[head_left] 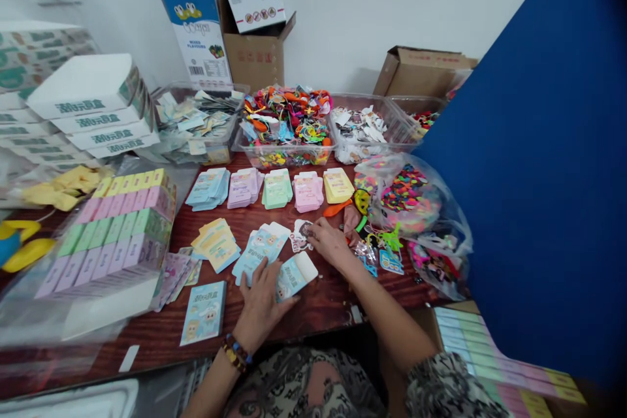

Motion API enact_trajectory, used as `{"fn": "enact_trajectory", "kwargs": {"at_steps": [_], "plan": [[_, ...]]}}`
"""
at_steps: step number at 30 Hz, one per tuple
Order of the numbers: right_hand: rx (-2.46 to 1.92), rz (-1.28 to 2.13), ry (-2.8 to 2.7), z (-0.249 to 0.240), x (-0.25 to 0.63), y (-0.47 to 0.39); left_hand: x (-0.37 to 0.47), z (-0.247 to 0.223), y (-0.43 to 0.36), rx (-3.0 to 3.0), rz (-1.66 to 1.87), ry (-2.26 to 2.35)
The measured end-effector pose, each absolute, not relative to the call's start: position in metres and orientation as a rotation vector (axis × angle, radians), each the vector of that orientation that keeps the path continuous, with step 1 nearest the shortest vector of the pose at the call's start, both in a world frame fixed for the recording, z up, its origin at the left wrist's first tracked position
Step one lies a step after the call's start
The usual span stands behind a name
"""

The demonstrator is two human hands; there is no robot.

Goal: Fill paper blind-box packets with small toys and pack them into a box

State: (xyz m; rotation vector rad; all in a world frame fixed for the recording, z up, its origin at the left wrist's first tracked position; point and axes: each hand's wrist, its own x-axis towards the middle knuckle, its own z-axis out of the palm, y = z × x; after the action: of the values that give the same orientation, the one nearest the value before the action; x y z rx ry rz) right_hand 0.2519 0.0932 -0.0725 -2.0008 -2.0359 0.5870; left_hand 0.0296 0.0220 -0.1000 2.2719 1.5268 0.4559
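Note:
My left hand, a beaded bracelet on its wrist, lies with fingers apart over light blue cards. Under and beside its fingers is a flat blue box with its white flap open toward the right. Behind it, blue box sleeves are fanned out. My right hand has its fingertips together on a small white sticker with a dark figure. A closed blue box lies at the front left, below fanned yellow cards and purple cards.
Five coloured stacks of flat boxes, such as the green stack, line the middle. Behind stand clear bins of small toys. Bags of toys sit right. Packed boxes stand left. A blue panel borders the right.

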Motion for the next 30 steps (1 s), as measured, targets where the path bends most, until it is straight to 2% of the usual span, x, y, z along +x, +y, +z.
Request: {"fn": "enact_trajectory", "kwargs": {"at_steps": [10, 20, 30], "plan": [[-1.948, 0.690, -1.843, -0.085, 0.260, 0.093, 0.028, -0.097, 0.021, 2.229, 0.458, 1.674], [-1.666, 0.905, -1.403, -0.097, 0.266, 0.098, 0.023, -0.088, 0.005, 2.208, 0.668, 1.665], [-1.492, 1.175, -1.027, -0.088, 0.270, 0.105, 0.024, -0.077, 0.004, 2.054, 0.726, 1.388]]}}
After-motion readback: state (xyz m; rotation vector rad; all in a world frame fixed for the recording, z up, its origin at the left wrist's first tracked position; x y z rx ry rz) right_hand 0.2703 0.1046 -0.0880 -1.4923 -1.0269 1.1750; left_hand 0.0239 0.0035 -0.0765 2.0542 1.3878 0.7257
